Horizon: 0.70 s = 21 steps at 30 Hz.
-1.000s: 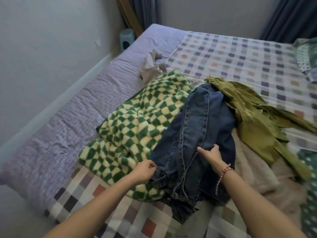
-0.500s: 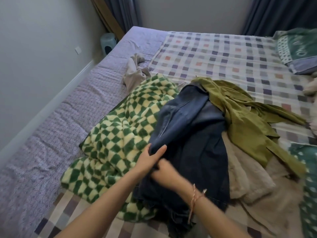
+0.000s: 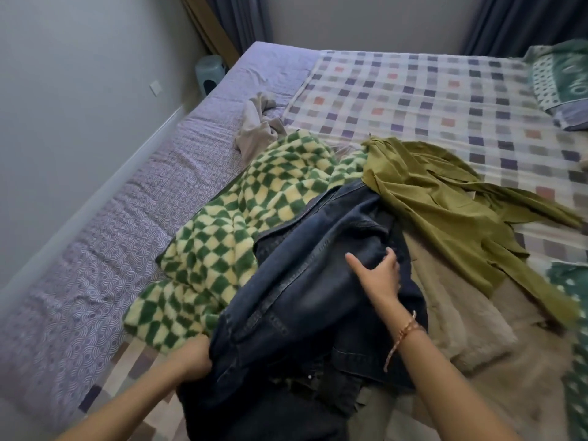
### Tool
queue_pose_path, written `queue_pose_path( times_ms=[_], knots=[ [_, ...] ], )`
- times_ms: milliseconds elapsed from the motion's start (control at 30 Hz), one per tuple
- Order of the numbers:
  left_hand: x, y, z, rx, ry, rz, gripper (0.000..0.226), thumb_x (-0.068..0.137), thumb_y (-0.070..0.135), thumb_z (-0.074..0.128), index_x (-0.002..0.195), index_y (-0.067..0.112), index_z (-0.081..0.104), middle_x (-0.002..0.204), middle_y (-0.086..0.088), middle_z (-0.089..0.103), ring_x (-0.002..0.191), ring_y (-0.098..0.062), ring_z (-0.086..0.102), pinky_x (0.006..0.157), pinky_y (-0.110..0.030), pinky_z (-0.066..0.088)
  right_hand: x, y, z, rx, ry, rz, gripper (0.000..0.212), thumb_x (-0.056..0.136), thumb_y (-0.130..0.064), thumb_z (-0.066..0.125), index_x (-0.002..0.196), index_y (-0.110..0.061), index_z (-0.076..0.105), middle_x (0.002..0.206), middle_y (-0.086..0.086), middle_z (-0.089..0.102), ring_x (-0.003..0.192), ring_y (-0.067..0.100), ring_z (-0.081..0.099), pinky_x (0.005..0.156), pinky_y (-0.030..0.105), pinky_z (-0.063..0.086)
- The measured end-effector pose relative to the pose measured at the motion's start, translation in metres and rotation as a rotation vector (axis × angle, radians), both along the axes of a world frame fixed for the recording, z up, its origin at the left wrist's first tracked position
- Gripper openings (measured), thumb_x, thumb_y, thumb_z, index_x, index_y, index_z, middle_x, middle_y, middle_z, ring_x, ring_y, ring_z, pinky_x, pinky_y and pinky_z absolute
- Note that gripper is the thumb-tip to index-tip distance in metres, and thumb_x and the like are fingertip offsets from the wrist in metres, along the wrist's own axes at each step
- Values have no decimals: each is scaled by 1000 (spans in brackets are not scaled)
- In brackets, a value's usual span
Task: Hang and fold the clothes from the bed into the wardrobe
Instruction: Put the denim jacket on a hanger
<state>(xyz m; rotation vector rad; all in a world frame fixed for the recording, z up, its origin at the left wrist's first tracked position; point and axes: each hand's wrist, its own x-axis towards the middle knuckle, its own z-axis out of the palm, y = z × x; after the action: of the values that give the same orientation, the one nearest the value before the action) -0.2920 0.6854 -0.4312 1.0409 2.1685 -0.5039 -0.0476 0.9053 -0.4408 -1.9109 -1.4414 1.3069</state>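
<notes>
The denim jacket (image 3: pixel 305 281) lies on the bed (image 3: pixel 95 265), on top of the clothes pile. The left hand (image 3: pixel 194 358) grips the jacket's near-left edge with its fingers curled. The right hand (image 3: pixel 380 276) pinches a fold at the jacket's middle, thumb spread. Left of the jacket is a green checked fleece (image 3: pixel 222 237), and right of it an olive shirt (image 3: pixel 445 211). Beyond the jacket are a grey wall (image 3: pixel 79 90) and dark curtains (image 3: pixel 238 20).

No readable text is being shown; white marks on the green pillow cover (image 3: pixel 564 74) at the far corner of the bed (image 3: pixel 413 90) are being blurred.
</notes>
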Motion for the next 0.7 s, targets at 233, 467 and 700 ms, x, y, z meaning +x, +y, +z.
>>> queue_pose_path(
  times_ms=[233, 467, 700],
  knots=[
    [-26, 1, 18, 20, 372, 19, 34, 91, 13, 36, 124, 15, 44, 130, -6, 52, 119, -24, 51, 98, -36, 42, -26, 21, -19, 53, -469, 189, 108, 76, -60, 62, 149, -9, 1, 156, 18, 1, 142, 34, 8, 113, 47, 10],
    [6, 25, 28, 476, -45, 183, 17, 93, 20, 46, 103, 18, 59, 109, -5, 64, 101, -19, 57, 77, -25, 39, -20, 58, -15, 11, -318, 339, 84, 85, -31, 64, 146, -9, 10, 137, 21, 45, 124, 38, 44, 102, 42, 34],
    [49, 85, 42, 745, -661, 777, 33, 85, 52, 56, 98, 22, 59, 75, 6, 58, 69, -10, 56, 60, -24, 44, -82, -60, 26, 279, -41, 781, 39, 78, -20, 59, 113, -20, 42, 101, 13, 64, 93, 33, 62, 75, 37, 45]
  ],
)
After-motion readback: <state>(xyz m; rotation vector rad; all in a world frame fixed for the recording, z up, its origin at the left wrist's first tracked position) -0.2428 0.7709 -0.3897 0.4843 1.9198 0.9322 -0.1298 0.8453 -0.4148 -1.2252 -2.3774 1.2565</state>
